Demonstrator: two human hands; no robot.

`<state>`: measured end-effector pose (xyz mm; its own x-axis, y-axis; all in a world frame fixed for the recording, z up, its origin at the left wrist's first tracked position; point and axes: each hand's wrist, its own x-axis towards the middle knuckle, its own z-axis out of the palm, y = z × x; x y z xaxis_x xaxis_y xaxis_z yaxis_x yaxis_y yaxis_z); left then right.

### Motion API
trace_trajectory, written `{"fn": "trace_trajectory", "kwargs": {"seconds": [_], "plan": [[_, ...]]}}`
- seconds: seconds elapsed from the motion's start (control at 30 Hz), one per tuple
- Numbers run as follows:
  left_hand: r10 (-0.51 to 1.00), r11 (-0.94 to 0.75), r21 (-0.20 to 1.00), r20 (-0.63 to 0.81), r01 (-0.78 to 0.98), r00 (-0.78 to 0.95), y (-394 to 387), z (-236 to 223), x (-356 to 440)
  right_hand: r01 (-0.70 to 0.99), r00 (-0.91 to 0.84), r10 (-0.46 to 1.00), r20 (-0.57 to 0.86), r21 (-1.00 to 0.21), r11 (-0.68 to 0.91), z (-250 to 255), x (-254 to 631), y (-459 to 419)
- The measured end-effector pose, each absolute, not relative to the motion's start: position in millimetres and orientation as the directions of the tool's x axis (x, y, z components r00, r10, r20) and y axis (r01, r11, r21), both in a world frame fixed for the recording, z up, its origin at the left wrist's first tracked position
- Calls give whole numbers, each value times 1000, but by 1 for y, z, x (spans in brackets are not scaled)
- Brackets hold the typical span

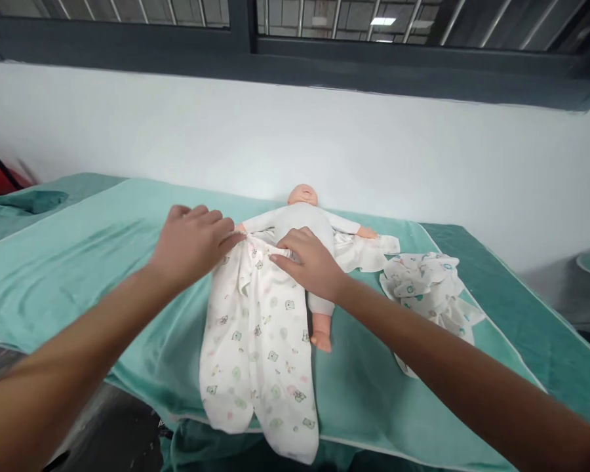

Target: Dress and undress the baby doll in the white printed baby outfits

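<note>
A pair of white footed baby pants (275, 347), printed with small bears, hangs from both my hands with the feet toward me. My left hand (196, 239) pinches the left end of the waistband. At the other end of the waistband, my right hand (314, 259) grips the fabric between thumb and fingers. Behind the pants a baby doll (305, 223) lies on its back in a white long-sleeved top, head toward the wall and arms spread. One bare foot of the doll shows beside the pants; its other leg is hidden behind them.
A crumpled white printed baby garment (427, 288) lies right of the doll, and a plain white cloth (366, 252) is under its arm. All rest on a green-covered bed (128, 262) against a white wall (201, 131). A dark window frame (299, 69) is above.
</note>
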<state>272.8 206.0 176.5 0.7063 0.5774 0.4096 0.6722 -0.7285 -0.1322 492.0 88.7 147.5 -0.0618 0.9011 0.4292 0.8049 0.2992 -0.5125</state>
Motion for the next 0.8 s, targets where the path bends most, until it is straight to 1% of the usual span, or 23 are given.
{"fn": "trace_trajectory", "kwargs": {"seconds": [0.03, 0.07, 0.1, 0.13, 0.17, 0.2, 0.23, 0.27, 0.33, 0.37, 0.43, 0.47, 0.5, 0.57, 0.63, 0.73, 0.8], "plan": [[625, -693, -147, 366, 706, 690, 207, 161, 279, 836, -38, 895, 445, -476, 272, 135, 496, 101], [664, -676, -113, 333, 728, 669, 205, 147, 286, 860, -3, 889, 459, -453, 237, 124, 502, 112], [686, -687, -26, 307, 726, 660, 201, 134, 294, 876, 47, 879, 474, -442, 192, 115, 511, 124], [701, -700, 123, 303, 703, 645, 195, 123, 303, 886, 107, 865, 491, -441, 141, 108, 522, 135], [712, -702, 325, 292, 634, 639, 189, 114, 314, 889, 177, 844, 506, -451, 85, 103, 536, 147], [733, -644, 551, 245, 531, 635, 183, 107, 326, 885, 246, 823, 512, -465, 24, 100, 551, 158], [786, -509, 727, 173, 461, 594, 178, 103, 339, 873, 312, 806, 503, -487, -34, 99, 567, 170], [823, -383, 819, 92, 427, 561, 175, 100, 352, 848, 378, 797, 471, -522, -93, 99, 583, 182], [870, -198, 892, -31, 406, 492, 178, 96, 376, 751, 499, 806, 319, -623, -218, 100, 612, 204], [869, -107, 918, -99, 381, 484, 182, 95, 386, 698, 516, 828, 219, -668, -258, 101, 624, 214], [807, 59, 959, -209, 277, 553, 196, 93, 399, 630, 497, 866, 59, -710, -313, 105, 643, 229], [754, 133, 966, -245, 223, 609, 203, 93, 403, 627, 474, 880, 15, -708, -326, 107, 648, 235], [704, 190, 963, -268, 189, 658, 210, 93, 406, 636, 459, 888, -5, -696, -333, 109, 652, 240], [642, 242, 954, -295, 179, 708, 222, 97, 410, 668, 435, 901, -4, -669, -325, 116, 656, 249], [640, 246, 954, -294, 173, 710, 234, 106, 412, 698, 351, 936, 7, -669, -256, 126, 658, 259], [646, 269, 956, -267, 114, 715, 257, 127, 407, 727, 211, 977, 39, -674, -130, 145, 663, 282], [651, 303, 949, -270, 84, 710, 278, 141, 395, 749, 204, 974, 94, -656, -93, 156, 663, 305]]}}
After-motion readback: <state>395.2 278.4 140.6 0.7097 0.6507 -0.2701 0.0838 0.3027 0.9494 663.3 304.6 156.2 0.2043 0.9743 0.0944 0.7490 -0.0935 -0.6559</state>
